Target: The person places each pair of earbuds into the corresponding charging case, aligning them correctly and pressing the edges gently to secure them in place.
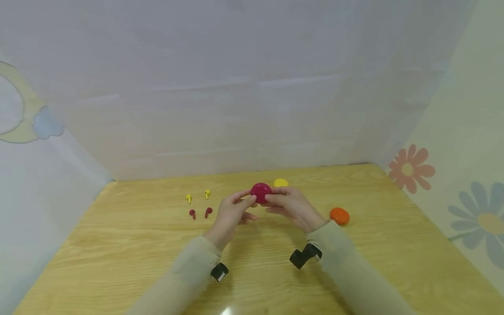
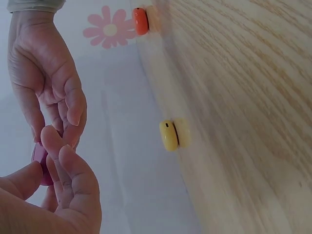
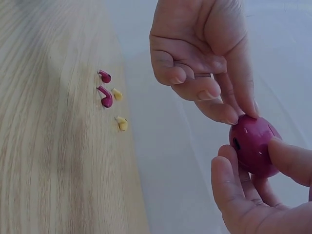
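A glossy magenta earbud case (image 1: 261, 193), rounded like a pebble, is held up above the table between both hands. My left hand (image 1: 231, 214) pinches its left side between thumb and fingers. On the opposite side, my right hand (image 1: 292, 206) grips it the same way, thumb on the near face. In the right wrist view the case (image 3: 256, 146) looks closed, with a small dark port on its side. Two magenta earbuds (image 1: 208, 212) lie on the table left of my left hand, and two yellow earbuds (image 1: 207, 194) lie just behind them.
Behind my right hand sits a yellow case (image 1: 281, 182), partly hidden by the fingers. An orange case (image 1: 340, 215) rests on the wooden table (image 1: 130, 253) beside my right wrist. A pale cloth wall (image 1: 252, 109) rises at the table's far edge.
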A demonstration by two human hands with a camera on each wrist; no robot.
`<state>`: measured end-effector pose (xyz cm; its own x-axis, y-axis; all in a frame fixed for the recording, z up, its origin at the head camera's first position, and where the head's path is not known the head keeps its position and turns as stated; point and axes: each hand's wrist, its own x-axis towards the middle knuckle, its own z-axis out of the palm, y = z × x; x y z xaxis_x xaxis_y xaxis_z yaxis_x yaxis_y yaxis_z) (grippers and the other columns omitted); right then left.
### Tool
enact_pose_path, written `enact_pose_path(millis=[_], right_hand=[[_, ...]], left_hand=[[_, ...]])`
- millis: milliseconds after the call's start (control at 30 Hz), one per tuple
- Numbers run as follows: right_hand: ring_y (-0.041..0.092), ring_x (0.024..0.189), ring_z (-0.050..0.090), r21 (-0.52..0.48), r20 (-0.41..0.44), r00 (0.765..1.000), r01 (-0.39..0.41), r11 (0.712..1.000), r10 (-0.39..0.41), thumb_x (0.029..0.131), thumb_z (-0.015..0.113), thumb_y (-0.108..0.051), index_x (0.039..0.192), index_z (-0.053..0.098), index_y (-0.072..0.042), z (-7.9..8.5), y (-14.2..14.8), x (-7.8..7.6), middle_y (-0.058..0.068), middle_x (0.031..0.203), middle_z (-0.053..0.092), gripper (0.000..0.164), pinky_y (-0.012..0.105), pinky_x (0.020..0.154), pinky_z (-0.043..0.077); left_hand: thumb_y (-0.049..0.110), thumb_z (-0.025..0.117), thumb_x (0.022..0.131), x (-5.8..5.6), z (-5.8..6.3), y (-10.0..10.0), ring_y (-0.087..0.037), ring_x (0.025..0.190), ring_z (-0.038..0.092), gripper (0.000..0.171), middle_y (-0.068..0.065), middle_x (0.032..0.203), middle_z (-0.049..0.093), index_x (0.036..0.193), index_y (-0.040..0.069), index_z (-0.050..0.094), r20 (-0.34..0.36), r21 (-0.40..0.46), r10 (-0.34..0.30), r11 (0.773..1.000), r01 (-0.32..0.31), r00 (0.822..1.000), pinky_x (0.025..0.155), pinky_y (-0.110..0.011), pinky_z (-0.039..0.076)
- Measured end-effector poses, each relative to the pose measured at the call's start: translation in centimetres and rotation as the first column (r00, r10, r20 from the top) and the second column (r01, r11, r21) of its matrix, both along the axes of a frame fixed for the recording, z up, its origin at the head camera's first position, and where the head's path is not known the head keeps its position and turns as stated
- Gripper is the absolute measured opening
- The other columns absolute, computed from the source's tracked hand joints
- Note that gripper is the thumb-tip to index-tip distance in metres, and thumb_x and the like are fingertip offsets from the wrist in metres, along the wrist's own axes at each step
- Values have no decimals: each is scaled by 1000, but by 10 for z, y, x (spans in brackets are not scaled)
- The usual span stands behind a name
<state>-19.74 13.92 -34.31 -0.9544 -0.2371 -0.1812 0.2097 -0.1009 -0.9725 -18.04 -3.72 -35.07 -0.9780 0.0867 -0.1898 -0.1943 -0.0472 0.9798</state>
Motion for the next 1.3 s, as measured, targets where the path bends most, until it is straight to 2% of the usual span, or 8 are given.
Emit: enact_pose_path(millis=[200,400,700,933,1300], right_hand=[[17,93,67,-39,-19,1000,-5,999,4,97,58,-2,131,45,15,3,-6,-2,25,124,57,41,32,84,54],[16,89,67,-63,-28,1000,-1,998,0,96,57,0,128,45,16,6,-12,-3,21,117,60,37,30,80,55],[16,89,68,-78,-37,999,-8,997,6,96,58,0,124,50,12,11,-18,0,15,111,63,31,31,80,56],[17,95,67,-92,-54,999,1,996,-6,96,59,-4,127,49,10,12,-22,2,13,113,63,35,30,83,54],[15,92,68,-171,-57,998,9,985,-19,97,57,0,128,48,12,10,-22,4,6,104,67,35,29,83,54]], left_hand=[[26,64,96,0,4,-7,-13,57,66,43,-11,96,68,133,6,58,-38,-16,9,1000,-9,999,59,-25,54],[24,64,96,-1,9,-12,-12,58,66,42,-9,94,68,133,6,58,-41,-29,8,1000,-9,999,60,-25,54],[22,64,96,2,13,-18,-12,57,65,41,-16,105,66,132,4,58,-80,-39,6,999,-9,997,59,-25,53],[20,62,97,4,19,-20,-12,58,65,39,-12,106,65,132,4,58,-108,-30,18,999,-21,994,59,-25,52],[23,62,97,4,21,-20,-12,61,65,39,-12,109,65,130,3,59,-120,-28,18,999,-22,993,60,-25,53]])
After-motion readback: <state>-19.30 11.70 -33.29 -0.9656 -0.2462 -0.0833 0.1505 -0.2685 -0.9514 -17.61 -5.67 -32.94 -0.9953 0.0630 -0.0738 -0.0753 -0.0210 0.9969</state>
